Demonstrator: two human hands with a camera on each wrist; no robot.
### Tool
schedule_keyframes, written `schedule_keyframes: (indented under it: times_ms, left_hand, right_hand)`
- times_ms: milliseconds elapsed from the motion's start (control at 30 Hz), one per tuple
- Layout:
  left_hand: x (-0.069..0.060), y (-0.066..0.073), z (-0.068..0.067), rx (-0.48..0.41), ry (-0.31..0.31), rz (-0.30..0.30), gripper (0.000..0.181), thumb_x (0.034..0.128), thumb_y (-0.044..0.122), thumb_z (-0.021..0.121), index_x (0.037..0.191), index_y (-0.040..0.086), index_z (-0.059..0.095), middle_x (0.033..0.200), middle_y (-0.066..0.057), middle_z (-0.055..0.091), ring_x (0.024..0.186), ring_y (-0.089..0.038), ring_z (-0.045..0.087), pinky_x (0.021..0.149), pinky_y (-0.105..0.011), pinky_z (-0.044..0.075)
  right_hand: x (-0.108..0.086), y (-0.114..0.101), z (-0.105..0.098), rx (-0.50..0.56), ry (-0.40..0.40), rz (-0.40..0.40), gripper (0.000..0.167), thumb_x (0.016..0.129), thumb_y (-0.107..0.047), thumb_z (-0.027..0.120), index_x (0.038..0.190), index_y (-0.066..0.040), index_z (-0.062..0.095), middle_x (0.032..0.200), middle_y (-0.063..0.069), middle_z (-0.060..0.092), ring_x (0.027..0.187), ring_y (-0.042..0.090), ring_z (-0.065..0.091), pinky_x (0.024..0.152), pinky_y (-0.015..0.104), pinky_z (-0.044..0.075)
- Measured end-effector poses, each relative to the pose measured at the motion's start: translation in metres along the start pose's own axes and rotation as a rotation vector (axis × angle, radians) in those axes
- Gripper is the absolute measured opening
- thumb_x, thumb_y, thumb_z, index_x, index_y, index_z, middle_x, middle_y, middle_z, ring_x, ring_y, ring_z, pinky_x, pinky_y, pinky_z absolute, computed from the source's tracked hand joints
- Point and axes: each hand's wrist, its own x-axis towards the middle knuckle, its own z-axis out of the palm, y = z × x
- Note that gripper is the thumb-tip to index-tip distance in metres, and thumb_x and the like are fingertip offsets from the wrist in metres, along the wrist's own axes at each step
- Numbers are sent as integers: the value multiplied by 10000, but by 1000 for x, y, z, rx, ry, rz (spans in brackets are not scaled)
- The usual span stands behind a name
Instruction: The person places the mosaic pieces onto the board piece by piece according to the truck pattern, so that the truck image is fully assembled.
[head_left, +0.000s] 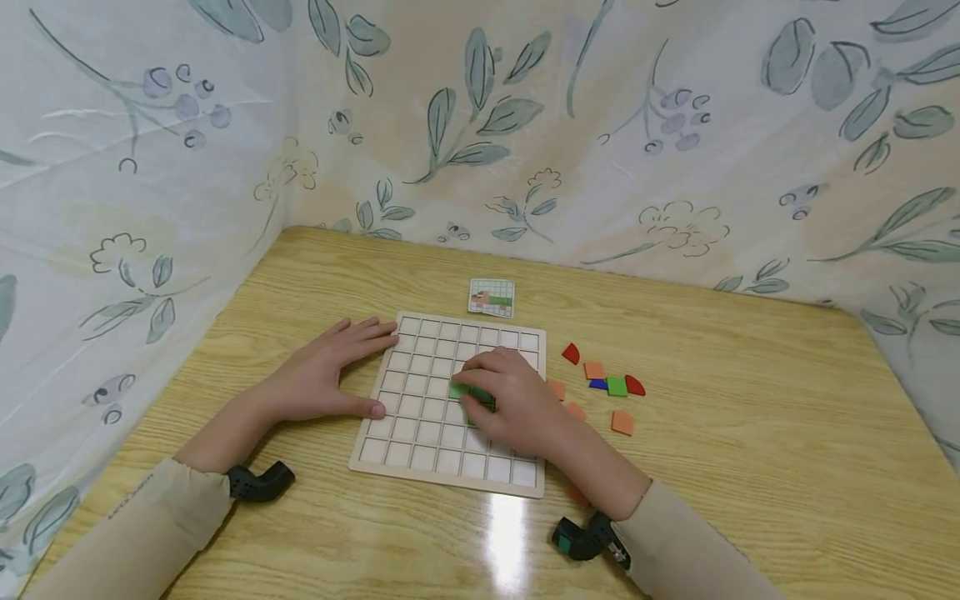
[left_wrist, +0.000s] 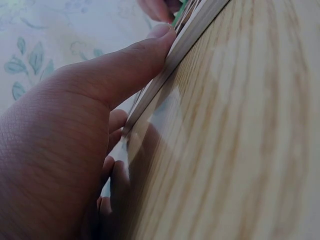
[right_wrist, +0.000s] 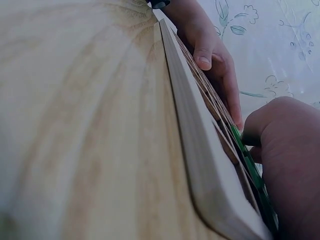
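Note:
A pale wooden grid board lies on the table. My left hand rests at its left side with fingers spread, the thumb on the rim and the fingertips at the upper left corner. In the left wrist view, the thumb presses the board's edge. Over the middle-right cells, my right hand pinches a green square tile between thumb and fingers, down at the grid. More green pieces sit in cells beneath this hand, partly hidden. The right wrist view shows green pieces along the board beside the thumb.
Loose pieces lie right of the board: orange squares, red quarter-circles, a green square and a blue piece. A small pattern card lies behind the board. Floral cloth hangs around the table.

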Motion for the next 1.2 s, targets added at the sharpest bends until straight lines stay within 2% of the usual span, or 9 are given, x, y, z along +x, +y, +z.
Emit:
schedule_keyframes:
  times_ms: [267,500,800,1200]
  left_hand:
    - [1,0,-1,6,-3,6,1074,846,720,833,1696,195,440,1781,9,320,1666,-303,212,1365,-547,60]
    - [3,0,-1,13,-4,18,1073,851,727,825,1700,204,432,1784,13,313,1666,-293,211,1367,-537,61]
    - [0,-2,-2,8,-12,14,1081,854,727,822,1707,199,418,1790,8,294,1671,-304,192,1369,-523,44]
    - [-2,-2,0,2,-1,20,1077,857,698,838,1706,185,419,1788,-11,303,1669,-321,194,1367,-539,50]
  right_hand:
    - [-1,-2,-2,-9,21,-8,178,975,-120,774,1137,-99,847,1138,27,766,1074,233,683,999,422,561]
    - [-4,-1,-5,-60,39,-23,171,972,-135,774,1121,-94,847,1119,36,768,1046,245,695,955,437,577]
    - [-15,-4,-14,-95,25,67,207,989,-162,769,1170,-85,834,1171,44,756,1110,259,672,994,447,550]
    - [-30,4,-27,-134,74,82,234,981,-161,786,1182,-48,826,1178,66,759,1090,282,672,980,461,561]
